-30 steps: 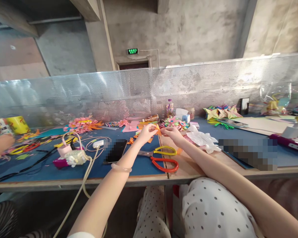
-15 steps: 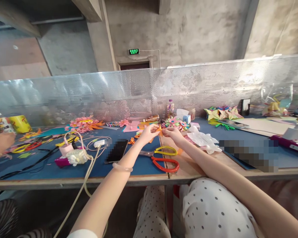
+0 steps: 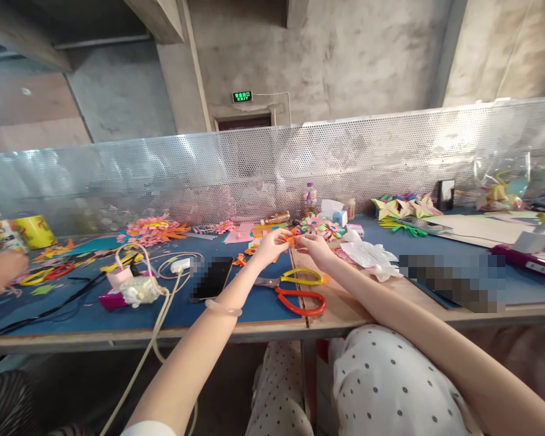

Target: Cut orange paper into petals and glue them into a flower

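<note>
While both forearms stretch over the blue-topped table point(image 3: 163, 320), the person's left hand point(image 3: 275, 247) and right hand point(image 3: 315, 248) come close together, fingertips pinching a small piece of orange paper point(image 3: 293, 235) between them. The paper sits above the table, beyond the scissors, largely covered by the fingers, so its exact shape cannot be told.

Only one piece of writing reads clearly: the green exit sign point(image 3: 242, 96) on the concrete wall, with "安全出口" above "EXIT". The purple-capped bottle point(image 3: 310, 197) standing beyond the hands has a label too small to read, and so does the brown bottle point(image 3: 279, 217) lying near it. At the far left, a yellow container point(image 3: 35, 231) carries a printed pattern without legible words; beside it stands a white-capped bottle point(image 3: 2, 230), its label blurred. White patches mark the purple device point(image 3: 533, 261) at the right, their text unreadable.

Nearer the person, scissors point(image 3: 278, 283) with one yellow and one red handle lie below the hands, and a dark phone point(image 3: 215, 280) rests to the left of them. A multicoloured paper flower point(image 3: 318, 224) lies just beyond the right hand, and crumpled white material point(image 3: 373, 254) to its right. Another person's hand point(image 3: 2, 272) shows, blurred, at the left edge.
</note>
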The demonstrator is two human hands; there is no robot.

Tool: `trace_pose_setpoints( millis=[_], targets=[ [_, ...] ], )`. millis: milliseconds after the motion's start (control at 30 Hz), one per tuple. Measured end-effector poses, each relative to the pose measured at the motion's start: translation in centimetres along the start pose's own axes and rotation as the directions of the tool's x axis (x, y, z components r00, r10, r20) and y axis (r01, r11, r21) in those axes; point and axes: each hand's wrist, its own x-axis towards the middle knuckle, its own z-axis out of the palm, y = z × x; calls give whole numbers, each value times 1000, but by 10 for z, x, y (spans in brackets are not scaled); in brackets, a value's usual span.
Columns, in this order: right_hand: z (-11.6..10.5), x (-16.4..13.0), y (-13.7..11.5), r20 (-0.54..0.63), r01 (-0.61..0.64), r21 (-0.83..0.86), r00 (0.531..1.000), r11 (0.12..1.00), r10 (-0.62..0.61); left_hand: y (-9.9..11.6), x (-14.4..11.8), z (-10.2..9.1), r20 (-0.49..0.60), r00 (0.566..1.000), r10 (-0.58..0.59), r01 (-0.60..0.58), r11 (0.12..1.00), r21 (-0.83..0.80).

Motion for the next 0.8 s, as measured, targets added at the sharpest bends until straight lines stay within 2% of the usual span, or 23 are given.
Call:
trace_pose_setpoints(
  millis=[167, 333, 500, 633, 800],
  targets=[
    [5, -2, -5, -74, -41, -74, 997, 996, 35, 1, 0, 0, -22, 1000, 17, -16, 999, 52],
    [11, -7, -6, 15, -61, -126, 998, 990, 64, 4, 0, 1, -12, 999, 43, -41, 993, 110],
    [11, -8, -5, 15, -77, -32, 997, 997, 77, 6, -2, 3, -20, 998, 56, -55, 998, 41],
    [10, -7, -5, 10, -116, 25, 993, 993, 115, 5, -2, 3, -64, 998, 2, -2, 1000, -9],
    [11, -7, -6, -3, -128, 27, 992, 991, 128, -3, 0, 0, -69, 997, -38, 30, 993, -117]
  ],
)
